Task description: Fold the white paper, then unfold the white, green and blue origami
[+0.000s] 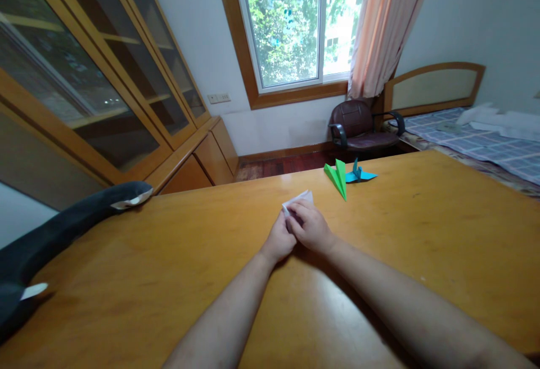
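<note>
Both hands meet around a folded piece of white paper (300,197) near the middle of the desk. My left hand (280,238) grips its near left side, and the fingertips are partly hidden behind the other hand. Across the top of the paper, my right hand (311,227) has its fingers bent and pressed on it. The paper's far edge and right corner show beyond the fingers; the rest is covered. Just beyond to the right lie a green paper airplane (337,179) and a blue origami crane (358,174), side by side and touching or nearly so.
The wooden desk (169,279) spreads under my arms. A dark plush toy (63,228) with white patches lies at its left edge. Past the far edge stand a glass-fronted cabinet (177,138), an armchair (358,124) and a bed (485,133) at the right.
</note>
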